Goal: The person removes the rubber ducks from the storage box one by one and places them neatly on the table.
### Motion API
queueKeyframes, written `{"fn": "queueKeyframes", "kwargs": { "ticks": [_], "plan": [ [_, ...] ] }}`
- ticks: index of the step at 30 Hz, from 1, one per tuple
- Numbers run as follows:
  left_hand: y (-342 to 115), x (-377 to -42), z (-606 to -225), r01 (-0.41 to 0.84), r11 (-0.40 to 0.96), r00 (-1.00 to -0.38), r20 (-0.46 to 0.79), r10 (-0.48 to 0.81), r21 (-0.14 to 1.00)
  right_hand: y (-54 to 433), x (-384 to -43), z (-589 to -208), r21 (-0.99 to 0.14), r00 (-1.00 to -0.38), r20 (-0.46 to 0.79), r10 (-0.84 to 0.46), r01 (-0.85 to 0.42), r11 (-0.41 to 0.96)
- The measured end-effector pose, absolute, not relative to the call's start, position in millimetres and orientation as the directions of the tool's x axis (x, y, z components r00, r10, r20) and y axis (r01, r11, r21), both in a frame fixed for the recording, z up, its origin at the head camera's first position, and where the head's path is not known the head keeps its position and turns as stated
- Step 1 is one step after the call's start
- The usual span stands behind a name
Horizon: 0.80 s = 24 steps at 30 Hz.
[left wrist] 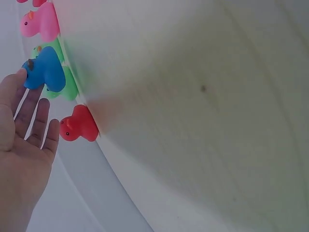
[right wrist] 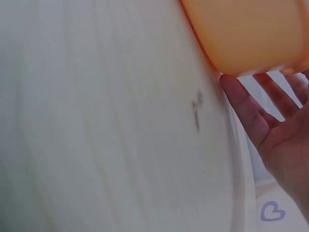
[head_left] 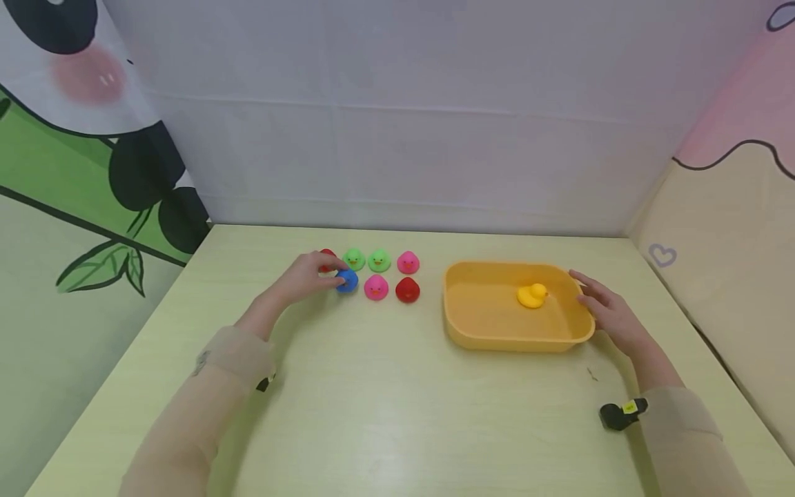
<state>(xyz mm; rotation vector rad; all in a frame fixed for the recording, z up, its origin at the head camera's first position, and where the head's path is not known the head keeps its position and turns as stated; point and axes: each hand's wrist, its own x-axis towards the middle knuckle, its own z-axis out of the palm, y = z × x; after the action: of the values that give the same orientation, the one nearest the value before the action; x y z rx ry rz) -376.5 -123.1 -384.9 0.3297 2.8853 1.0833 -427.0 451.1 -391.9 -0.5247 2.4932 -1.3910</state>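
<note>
My left hand (head_left: 306,277) pinches a blue rubber duck (head_left: 348,281) between thumb and fingertips; whether the duck is off the table cannot be told. Behind it stand a partly hidden red duck (head_left: 328,254), two green ducks (head_left: 379,260) and a pink duck (head_left: 408,262). To its right are another pink duck (head_left: 375,287) and a red duck (head_left: 407,290). My right hand (head_left: 615,321) rests its extended fingers against the right end of an orange-yellow tray (head_left: 481,321). One yellow duck (head_left: 532,296) sits inside the tray.
The pale wooden table (head_left: 397,414) meets a light cloth backdrop (head_left: 397,159) behind the ducks. Printed panels flank the table on both sides. A small dark mark (head_left: 592,374) shows on the table near the right forearm.
</note>
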Motion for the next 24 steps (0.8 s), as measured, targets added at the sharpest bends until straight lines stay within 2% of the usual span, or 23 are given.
{"fn": "queueKeyframes", "kwargs": {
  "ticks": [8, 24],
  "plan": [
    [-117.4, -379.8, -384.8, 0.136, 0.747, -0.979, -0.03, 0.204, 0.65, 456.0, -426.8, -393.1, -0.863, -0.909, -0.022, -0.417, -0.193, 0.466],
    [-118.6, -382.4, -393.7, 0.158, 0.774, -0.974, -0.032, 0.224, 0.614, 454.5, -426.2, -396.3, -0.853, -0.915, -0.003, -0.404, -0.209, 0.479]
  ]
}}
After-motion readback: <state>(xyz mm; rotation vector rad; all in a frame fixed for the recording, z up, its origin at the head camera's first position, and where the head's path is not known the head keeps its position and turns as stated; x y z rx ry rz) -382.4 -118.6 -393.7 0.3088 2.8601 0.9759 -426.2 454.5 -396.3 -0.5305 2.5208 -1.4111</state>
